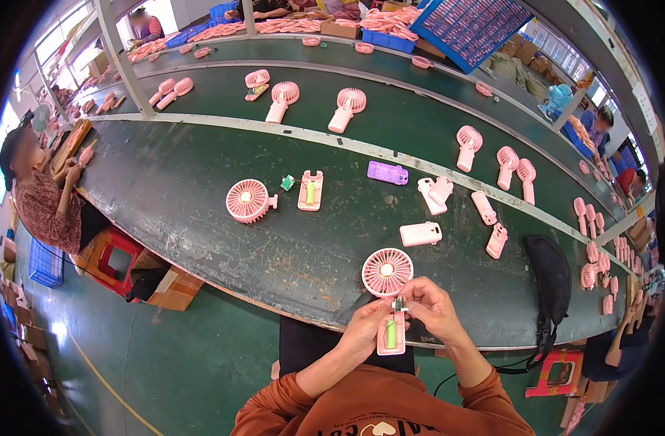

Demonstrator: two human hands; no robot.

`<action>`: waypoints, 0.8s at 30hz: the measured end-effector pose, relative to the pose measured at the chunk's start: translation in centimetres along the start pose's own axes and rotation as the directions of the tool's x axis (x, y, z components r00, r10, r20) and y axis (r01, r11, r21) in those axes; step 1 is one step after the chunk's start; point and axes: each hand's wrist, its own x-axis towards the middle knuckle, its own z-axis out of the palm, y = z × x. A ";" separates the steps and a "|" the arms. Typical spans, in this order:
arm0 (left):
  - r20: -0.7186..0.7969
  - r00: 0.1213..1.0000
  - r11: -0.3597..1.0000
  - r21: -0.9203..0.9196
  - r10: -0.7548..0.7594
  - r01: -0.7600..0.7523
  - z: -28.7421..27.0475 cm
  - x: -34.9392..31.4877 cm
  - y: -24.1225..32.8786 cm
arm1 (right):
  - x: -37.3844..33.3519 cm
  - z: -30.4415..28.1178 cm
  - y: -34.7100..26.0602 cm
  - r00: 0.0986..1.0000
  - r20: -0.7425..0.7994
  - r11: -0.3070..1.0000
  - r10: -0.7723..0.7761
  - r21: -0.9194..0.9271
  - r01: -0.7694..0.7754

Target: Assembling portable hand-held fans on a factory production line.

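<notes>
Close to my body, at the table's near edge, is a pink handheld fan (388, 272) with its handle shell (391, 347) opened. A light green battery (391, 333) lies in the shell. My left hand (364, 325) is closed on the upper side of the shell. With thumb and fingers, my right hand (433, 309) pinches at a small green circuit board (399, 304) between fan head and shell. Further left lies another fan head (249, 201), with its own circuit board (287, 183) and a battery-filled handle shell (311, 190) beside it.
Several loose pink handle covers (420, 233) and a purple shell piece (388, 172) lie on the dark green table (202, 156). Beyond a pale rail, assembled fans (347, 109) rest on the belt. A black bag (548, 280) sits at right. A co-worker (45, 196) sits at left.
</notes>
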 end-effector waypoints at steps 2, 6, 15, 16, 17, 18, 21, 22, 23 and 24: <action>0.021 1.000 1.000 -0.030 0.007 -0.006 0.0 0.2 -0.2 | -0.3 -0.4 0.5 1.000 -0.014 0.999 -0.025 0.026 0.025; 0.032 0.999 0.999 -0.051 0.016 -0.014 0.2 0.4 -0.2 | -0.1 -1.0 1.0 0.997 0.036 0.998 -0.063 -0.010 0.063; -0.004 0.997 0.996 -0.044 0.077 -0.077 -0.6 0.7 -1.1 | -0.4 0.2 0.5 0.999 -0.031 0.981 -0.043 -0.191 0.036; 0.017 0.998 0.997 -0.040 0.066 -0.066 -0.3 0.3 -0.9 | -0.6 0.1 0.8 0.987 -0.070 0.920 -0.143 -0.377 0.107; 0.037 0.998 0.998 -0.037 0.055 -0.053 -0.1 -0.1 -0.9 | -1.0 0.2 1.1 0.965 -0.089 0.819 -0.246 -0.552 0.158; 0.037 0.998 0.998 -0.036 0.056 -0.055 -0.1 -0.2 -1.0 | -1.1 0.4 1.0 0.965 -0.088 0.818 -0.248 -0.552 0.160; 0.051 0.998 0.998 -0.056 0.046 -0.043 0.1 -0.6 -1.4 | -1.8 1.3 1.1 0.911 -0.146 0.750 -0.385 -0.625 0.217; 0.053 0.998 0.998 -0.052 0.042 -0.040 0.2 -0.4 -1.4 | -2.0 1.3 1.2 0.894 -0.215 0.761 -0.393 -0.622 0.185; 0.053 0.998 0.998 -0.050 0.032 -0.030 0.2 -0.2 -1.6 | -2.3 1.3 1.4 0.874 -0.286 0.774 -0.394 -0.616 0.147; 0.053 0.998 0.999 -0.052 0.018 -0.015 -0.1 0.6 -1.4 | -2.3 1.9 0.1 0.827 -0.321 0.611 -0.461 -0.791 0.034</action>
